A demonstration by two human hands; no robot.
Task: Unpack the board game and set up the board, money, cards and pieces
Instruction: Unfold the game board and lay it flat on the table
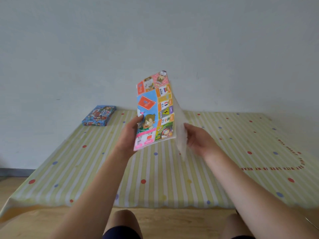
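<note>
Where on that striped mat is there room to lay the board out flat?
The middle of the striped mat, under the half-folded board held by the left hand and right hand, lies bare from its near edge to the wall. The right side carries only printed lettering. The one taken spot is the far left corner, where the blue game box sits.

A table covered with a cloth [155, 187] of pale green and white stripes, dotted red, blue and yellow, stands against a pale wall [241, 49]. A blue game box [99, 115] lies flat at its far left corner, close to the wall. Red lettering [276, 168] curves across the cloth's right side.
</note>
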